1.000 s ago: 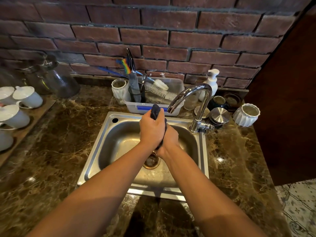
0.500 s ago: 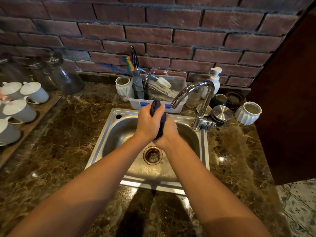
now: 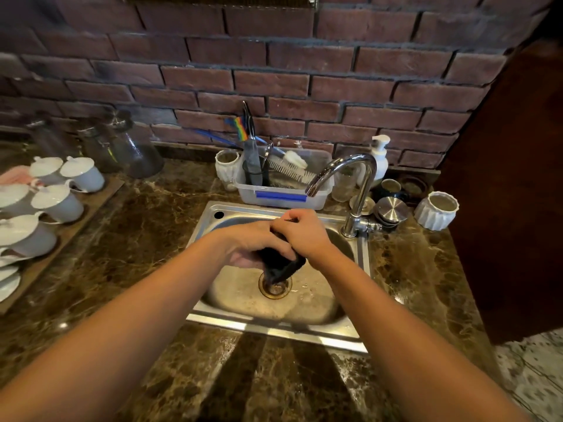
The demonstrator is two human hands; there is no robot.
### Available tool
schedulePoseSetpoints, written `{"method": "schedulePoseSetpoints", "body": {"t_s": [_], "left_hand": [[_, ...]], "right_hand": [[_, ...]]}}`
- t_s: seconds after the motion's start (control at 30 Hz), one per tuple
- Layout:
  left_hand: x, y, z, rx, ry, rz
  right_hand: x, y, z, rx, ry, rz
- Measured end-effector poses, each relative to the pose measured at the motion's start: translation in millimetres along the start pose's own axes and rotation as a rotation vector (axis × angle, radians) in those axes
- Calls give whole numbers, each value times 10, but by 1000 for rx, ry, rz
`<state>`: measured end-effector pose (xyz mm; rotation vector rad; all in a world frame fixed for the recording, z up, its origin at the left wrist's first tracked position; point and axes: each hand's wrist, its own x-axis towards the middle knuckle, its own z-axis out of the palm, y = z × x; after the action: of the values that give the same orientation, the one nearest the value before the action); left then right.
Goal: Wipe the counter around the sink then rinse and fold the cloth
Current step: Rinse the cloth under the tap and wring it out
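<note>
Dark wet cloth is mostly hidden between both hands. Only its bunched lower end shows, hanging over the brass-ringed drain; can't tell if it touches. Left hand is curled round the cloth from the left, fingertips hidden under it. Right hand has fingers bent over the cloth's upper end, gripping it; palm not visible. Hands are over the middle of the stainless steel sink, below the chrome gooseneck tap at its back right corner. A clear plastic tub of brushes and knives sits just behind the back rim. On the brown marble worktop a wide strip runs from the sink's left rim to the white lidded cups, which are cut off by the frame. The right strip is narrow, ending at a dark wooden panel. The worktop's front edge is out of frame.
</note>
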<state>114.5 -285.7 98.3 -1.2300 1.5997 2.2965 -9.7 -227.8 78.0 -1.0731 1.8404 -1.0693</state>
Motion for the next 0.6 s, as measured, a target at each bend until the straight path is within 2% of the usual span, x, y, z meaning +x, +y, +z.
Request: {"method": "schedulePoseSetpoints", "body": {"t_s": [0.07, 0.13, 0.23, 0.33, 0.4, 0.47, 0.53, 0.6], "left_hand": [[-61, -26, -8, -127, -166, -53], [-105, -27, 30, -196, -262, -72], [-100, 10, 71, -260, -186, -33], [-109, 88, 110, -150, -154, -57], [-83, 118, 150, 6, -64, -96], [-56, 131, 243, 197, 70, -84], [-13, 106, 356, 342, 224, 11], [81, 76, 408, 431, 341, 136]], "right_hand": [[12, -120, -19, -53, 35, -122], [22, -251, -46, -36, 33, -221], [5, -368, -112, 121, -122, -336], [-15, -398, -142, 329, -230, -377], [-1, -376, -108, 461, -214, -301], [39, -320, -67, 631, -178, -141], [87, -241, -31, 748, -134, -25], [149, -162, 4, 762, -61, 39]]}}
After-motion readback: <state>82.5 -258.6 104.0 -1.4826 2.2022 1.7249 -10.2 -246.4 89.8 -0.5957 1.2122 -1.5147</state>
